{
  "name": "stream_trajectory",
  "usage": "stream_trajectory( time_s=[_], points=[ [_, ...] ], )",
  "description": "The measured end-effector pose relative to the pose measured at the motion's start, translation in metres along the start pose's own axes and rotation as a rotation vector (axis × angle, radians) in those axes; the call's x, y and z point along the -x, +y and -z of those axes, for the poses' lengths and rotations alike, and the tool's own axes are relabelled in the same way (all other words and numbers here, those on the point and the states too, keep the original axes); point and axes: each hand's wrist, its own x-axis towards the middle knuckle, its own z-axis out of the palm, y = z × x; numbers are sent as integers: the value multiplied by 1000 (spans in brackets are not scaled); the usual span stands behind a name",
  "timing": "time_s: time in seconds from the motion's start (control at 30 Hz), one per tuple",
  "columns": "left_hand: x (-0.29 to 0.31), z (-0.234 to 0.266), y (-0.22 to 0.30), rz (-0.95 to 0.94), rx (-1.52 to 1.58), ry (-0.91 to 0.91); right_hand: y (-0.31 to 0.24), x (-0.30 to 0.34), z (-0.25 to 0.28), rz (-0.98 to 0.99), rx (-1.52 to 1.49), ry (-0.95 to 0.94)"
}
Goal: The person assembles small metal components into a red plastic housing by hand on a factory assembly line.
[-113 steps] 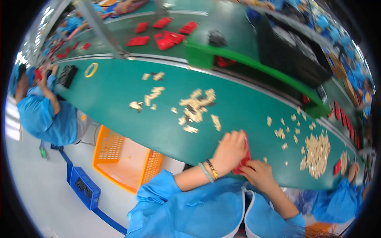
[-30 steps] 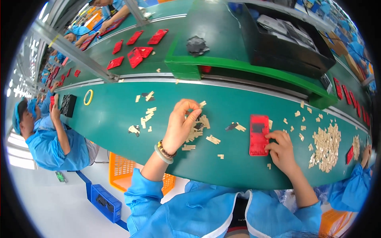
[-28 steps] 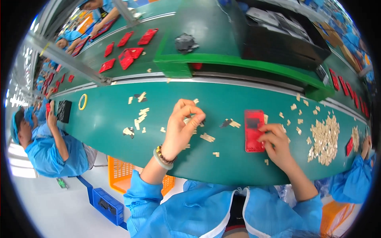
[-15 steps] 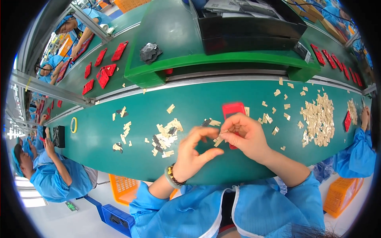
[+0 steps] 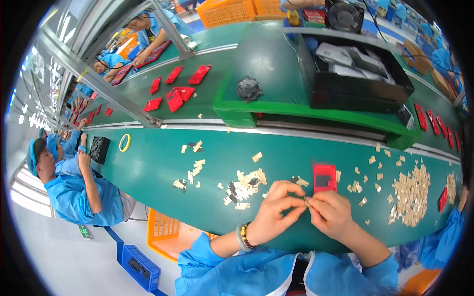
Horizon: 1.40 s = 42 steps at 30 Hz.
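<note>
Right hand (image 5: pixel 332 213), red case (image 5: pixel 325 170), white-marked sign (image 5: pixel 85 232)

Green counter (image 5: pixel 148 170). Red case (image 5: pixel 324 170), dark-panelled, right of centre. Cream pieces (image 5: pixel 412 195), right. Orange latticed basket (image 5: pixel 165 227), lower left.

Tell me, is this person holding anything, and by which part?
The left hand and right hand pinch a small piece between them; it is mostly hidden, so which part is unclear.

Yellow ring (image 5: pixel 129 142), orange basket (image 5: pixel 165 227), blue bin (image 5: pixel 153 278), fan (image 5: pixel 344 18)
</note>
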Motion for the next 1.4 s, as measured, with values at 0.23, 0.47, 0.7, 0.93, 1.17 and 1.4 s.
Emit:
stream_trajectory(
  time_s=[0.23,0.47,0.7,0.93,1.17,1.4],
  points=[
    [1,-12,-13,-732,-275,-4,1,23,13,-233,-198,-52],
    [-8,-12,-12,-626,-228,-141,39,66,70,-528,442,85],
    [-23,-21,-17,-231,-154,-52,16,18,38,-373,-121,59],
    [-39,-12,-14,-639,-428,36,18,-17,46,-444,-467,-182],
    [-30,-16,-9,-883,-620,28,24,-16,43,-327,-426,-421],
    [-26,-9,-1,-1007,-650,31,20,-16,49,-457,-755,-446]
  ],
)
